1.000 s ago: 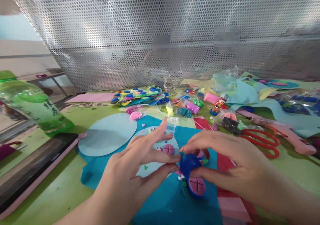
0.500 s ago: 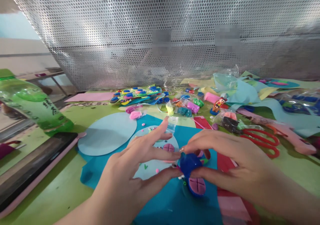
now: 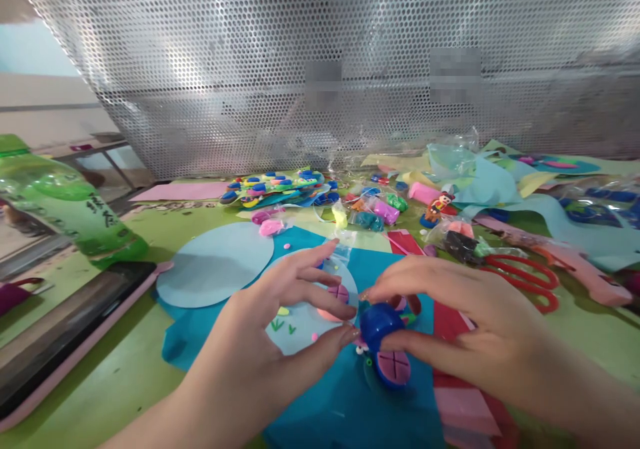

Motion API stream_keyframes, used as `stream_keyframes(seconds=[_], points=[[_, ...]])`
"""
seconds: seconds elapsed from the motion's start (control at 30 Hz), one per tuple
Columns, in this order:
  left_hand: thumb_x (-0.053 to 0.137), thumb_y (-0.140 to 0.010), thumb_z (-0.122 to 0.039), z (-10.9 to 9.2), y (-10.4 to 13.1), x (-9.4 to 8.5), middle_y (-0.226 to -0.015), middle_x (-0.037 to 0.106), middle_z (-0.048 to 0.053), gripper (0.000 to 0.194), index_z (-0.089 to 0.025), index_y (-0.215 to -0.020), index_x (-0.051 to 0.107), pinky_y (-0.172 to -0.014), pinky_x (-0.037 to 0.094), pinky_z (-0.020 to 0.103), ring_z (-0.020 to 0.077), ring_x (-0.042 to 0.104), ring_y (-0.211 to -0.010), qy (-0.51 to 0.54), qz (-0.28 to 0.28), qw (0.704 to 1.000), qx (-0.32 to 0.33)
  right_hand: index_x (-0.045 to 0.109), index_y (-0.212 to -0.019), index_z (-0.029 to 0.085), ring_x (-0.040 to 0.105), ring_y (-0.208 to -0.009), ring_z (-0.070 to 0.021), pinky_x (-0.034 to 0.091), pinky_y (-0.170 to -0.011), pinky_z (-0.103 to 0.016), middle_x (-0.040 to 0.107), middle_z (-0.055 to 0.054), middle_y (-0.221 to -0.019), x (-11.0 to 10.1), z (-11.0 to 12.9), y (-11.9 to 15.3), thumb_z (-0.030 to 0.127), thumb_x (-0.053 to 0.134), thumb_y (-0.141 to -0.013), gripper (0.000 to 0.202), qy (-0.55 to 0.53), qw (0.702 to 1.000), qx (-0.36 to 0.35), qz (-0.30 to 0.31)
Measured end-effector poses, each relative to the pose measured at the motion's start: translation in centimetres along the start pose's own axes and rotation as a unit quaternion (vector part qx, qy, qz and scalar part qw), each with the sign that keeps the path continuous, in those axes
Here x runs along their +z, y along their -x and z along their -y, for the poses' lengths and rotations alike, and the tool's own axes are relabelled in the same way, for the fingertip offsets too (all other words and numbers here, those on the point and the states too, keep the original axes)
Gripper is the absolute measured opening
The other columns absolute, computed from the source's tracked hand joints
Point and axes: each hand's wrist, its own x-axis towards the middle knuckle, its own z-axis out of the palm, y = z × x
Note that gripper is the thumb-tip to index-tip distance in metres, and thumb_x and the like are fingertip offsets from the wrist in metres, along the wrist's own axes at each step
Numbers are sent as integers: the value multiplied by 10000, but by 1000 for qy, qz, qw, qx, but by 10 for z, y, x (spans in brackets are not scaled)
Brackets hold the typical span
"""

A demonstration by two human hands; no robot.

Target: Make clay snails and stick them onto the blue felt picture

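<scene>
My right hand (image 3: pixel 450 316) grips a rounded, glossy blue clay lump (image 3: pixel 381 326) between thumb and fingers. Beside the lump is my left hand (image 3: pixel 280 322), thumb and index tips a little apart, with nothing plainly between them. Just below the lump lies a blue clay piece with a purple, cross-scored top (image 3: pixel 395 367). Tiny white and green clay bits are close to it. Behind my left fingers, a light blue paper disc (image 3: pixel 305 336) carries small clay shapes, including a purple scored round (image 3: pixel 339 294). These rest on a teal sheet (image 3: pixel 350 402).
Left are a green bottle (image 3: pixel 75 209), a phone (image 3: pixel 75 336) and a pale blue paper oval (image 3: pixel 215 269). Bagged clay (image 3: pixel 385 212), a small figurine (image 3: pixel 440 206) and red-handled scissors (image 3: pixel 523 276) lie behind and right. A perforated metal panel (image 3: pixel 280 49) stands behind.
My left thumb and index finger have drawn slightly left, away from the blue clay lump. The lump is still in my right hand, turned a little.
</scene>
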Motion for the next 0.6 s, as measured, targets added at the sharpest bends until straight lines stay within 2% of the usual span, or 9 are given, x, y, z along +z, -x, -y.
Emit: stream_keyframes(seconds=[0.2, 0.37, 0.43, 0.53, 0.6], points=[[644, -716, -273, -1, -3, 1, -885, 701, 12, 449, -271, -1152, 535, -852, 499, 326, 215, 595, -999, -9, 1, 1000, -13, 588, -992, 316, 614, -863, -159, 498, -745, -251, 659, 23, -925, 0, 1, 1, 314, 630, -771, 225, 11, 1000, 3, 5], [631, -722, -269, -2, -5, 1, -808, 707, 11, 482, -234, -1185, 500, -833, 509, 312, 204, 607, -971, 0, 9, 1000, -23, 589, -988, 311, 611, -864, -154, 499, -744, -242, 656, 23, -928, 0, 1, 2, 297, 637, -767, 226, 14, 1000, 1, 6], [629, -723, -262, -2, -5, 1, -821, 702, 3, 361, -252, -1079, 569, -826, 512, 307, 196, 614, -951, -3, 14, 1000, -26, 587, -992, 311, 608, -869, -144, 495, -748, -231, 654, 32, -932, 0, 1, 2, 280, 640, -764, 236, 12, 1000, -1, 5], [599, -745, -250, -3, -5, -1, -907, 682, -6, 53, -259, -776, 642, -831, 504, 285, 181, 601, -977, -24, 18, 999, -31, 580, -998, 303, 598, -887, -118, 480, -775, -202, 650, 50, -948, -1, 2, 2, 247, 650, -756, 259, 12, 1000, -7, 0], [583, -757, -246, -3, -5, -2, -928, 672, -9, 81, -253, -694, 634, -842, 496, 272, 178, 575, -1026, -34, 16, 999, -30, 578, -990, 293, 592, -892, -100, 467, -791, -179, 649, 60, -950, -1, 2, 2, 226, 656, -750, 261, 12, 1000, -10, -6]])
